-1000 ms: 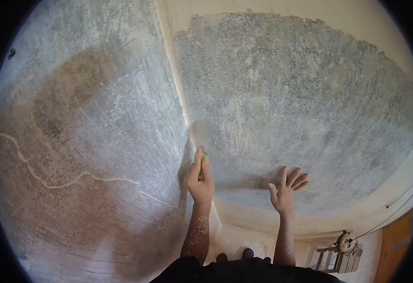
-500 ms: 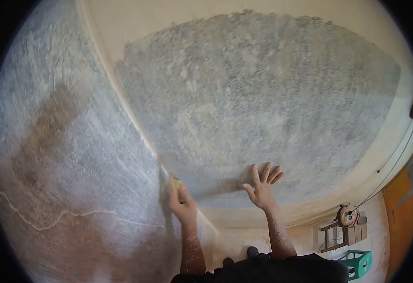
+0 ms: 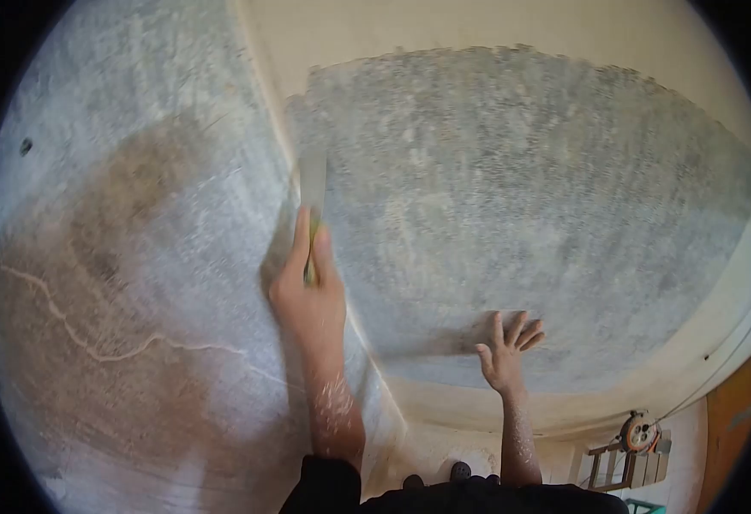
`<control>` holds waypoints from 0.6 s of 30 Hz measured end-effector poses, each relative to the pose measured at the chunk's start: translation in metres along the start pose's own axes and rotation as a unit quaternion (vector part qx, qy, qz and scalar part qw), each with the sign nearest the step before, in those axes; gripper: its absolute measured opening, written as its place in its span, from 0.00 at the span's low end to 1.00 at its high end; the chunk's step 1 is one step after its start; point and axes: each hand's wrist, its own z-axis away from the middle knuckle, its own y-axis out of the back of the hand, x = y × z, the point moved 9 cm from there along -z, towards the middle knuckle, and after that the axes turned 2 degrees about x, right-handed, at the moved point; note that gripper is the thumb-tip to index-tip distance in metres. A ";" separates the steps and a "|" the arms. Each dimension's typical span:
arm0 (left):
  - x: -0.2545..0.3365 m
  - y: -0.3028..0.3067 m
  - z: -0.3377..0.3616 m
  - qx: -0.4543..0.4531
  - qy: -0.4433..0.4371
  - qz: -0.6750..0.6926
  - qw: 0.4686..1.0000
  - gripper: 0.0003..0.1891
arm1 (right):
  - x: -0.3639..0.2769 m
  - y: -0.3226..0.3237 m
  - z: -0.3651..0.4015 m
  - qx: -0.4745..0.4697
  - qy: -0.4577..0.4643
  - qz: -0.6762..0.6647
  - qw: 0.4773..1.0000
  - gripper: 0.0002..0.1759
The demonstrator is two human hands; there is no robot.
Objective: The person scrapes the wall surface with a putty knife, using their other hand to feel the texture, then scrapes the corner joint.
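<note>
My left hand [image 3: 308, 295] is closed around the yellow-green handle of a scraper [image 3: 314, 178], its pale flat blade pointing up along the corner where the two walls meet. The blade looks slightly smeared by motion and lies at the edge of the grey patch on the right wall [image 3: 521, 197]. Lower and to the right, my right hand [image 3: 503, 360] rests against that grey surface with its fingers spread and nothing in it. White flecks dot both forearms.
The left wall [image 3: 161, 274] is mottled grey with a pale wavy crack line. Below right, a cable reel [image 3: 640, 433] sits on a wooden stool [image 3: 613, 467], with a green plastic stool [image 3: 643, 506] beside it. Shoes [image 3: 460, 470] show on the floor.
My left hand has moved up along the corner with the scraper, whose blade now shows clearly. My right hand stays spread on the wall. The whole view has shifted slightly.
</note>
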 end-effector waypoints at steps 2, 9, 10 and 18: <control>0.004 -0.002 -0.023 -0.010 0.070 -0.003 0.997 0.17 | 0.003 0.000 0.001 -0.029 -0.021 -0.028 0.999 0.39; 0.010 0.002 -0.058 0.022 0.008 -0.050 0.998 0.17 | -0.003 0.005 -0.001 0.011 0.017 0.043 0.999 0.41; 0.008 0.005 -0.061 -0.012 0.053 -0.044 0.998 0.17 | -0.004 0.006 -0.002 0.021 0.020 0.054 0.998 0.41; 0.014 0.009 -0.057 -0.020 0.089 -0.030 0.995 0.17 | -0.002 -0.001 0.000 0.032 0.003 0.045 0.998 0.39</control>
